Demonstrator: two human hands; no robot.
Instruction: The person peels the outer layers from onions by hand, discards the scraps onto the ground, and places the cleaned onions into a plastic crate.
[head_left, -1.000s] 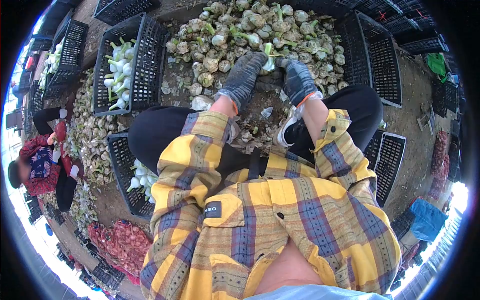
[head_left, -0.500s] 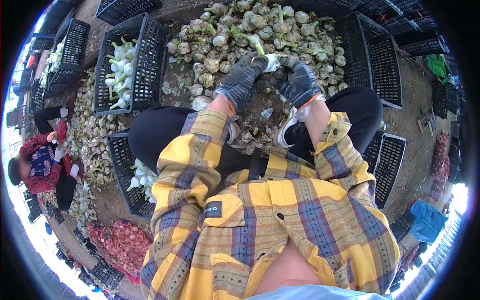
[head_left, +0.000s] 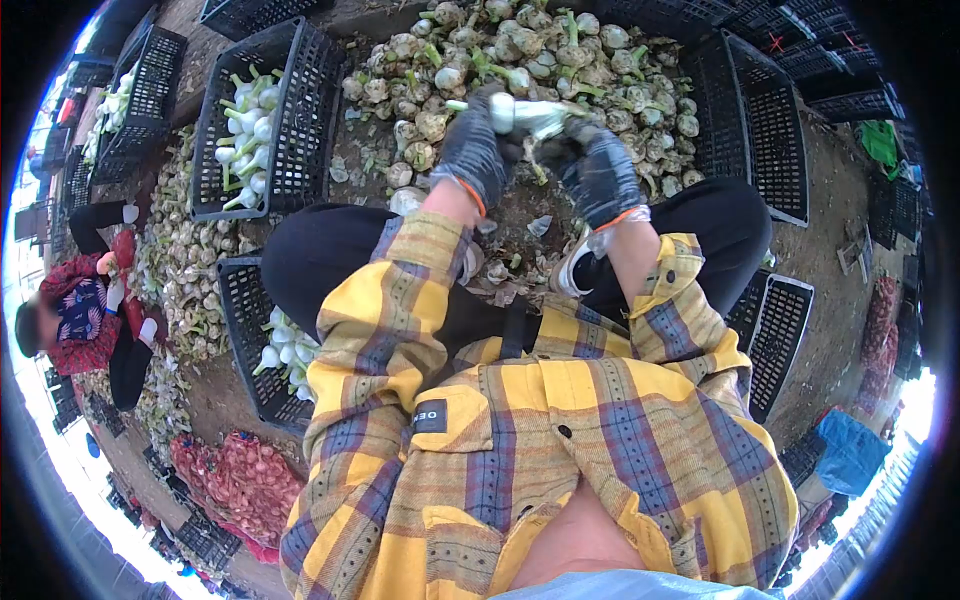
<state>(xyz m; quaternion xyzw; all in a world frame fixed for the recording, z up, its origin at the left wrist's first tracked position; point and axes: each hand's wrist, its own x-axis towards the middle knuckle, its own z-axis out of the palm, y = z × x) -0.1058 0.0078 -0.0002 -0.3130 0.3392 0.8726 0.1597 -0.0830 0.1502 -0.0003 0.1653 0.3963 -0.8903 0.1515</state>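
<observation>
My left hand [head_left: 473, 145], in a dark glove, is closed around a white garlic bulb [head_left: 502, 113] with its short stem pointing left. Loosened outer skin [head_left: 545, 118] stretches from the bulb toward my right hand [head_left: 597, 172], also gloved, whose fingers are closed on that skin. Slight blur hides the exact fingertips of the right hand. Both hands are above the ground between my bent legs, just in front of a large heap of unpeeled, soil-stained garlic [head_left: 560, 50].
Cleaned garlic [head_left: 250, 140] fills part of a black crate [head_left: 305, 110] at left; another crate [head_left: 240, 330] beside my knee also holds some. Black crates [head_left: 770, 130] stand at right. Red net sacks [head_left: 235, 490] lie lower left. Another person [head_left: 85, 310] sits at far left.
The bulb has turned from stem-up to lying sideways in my left hand. My right hand has drawn slightly right and down, stretching the skin away from it.
</observation>
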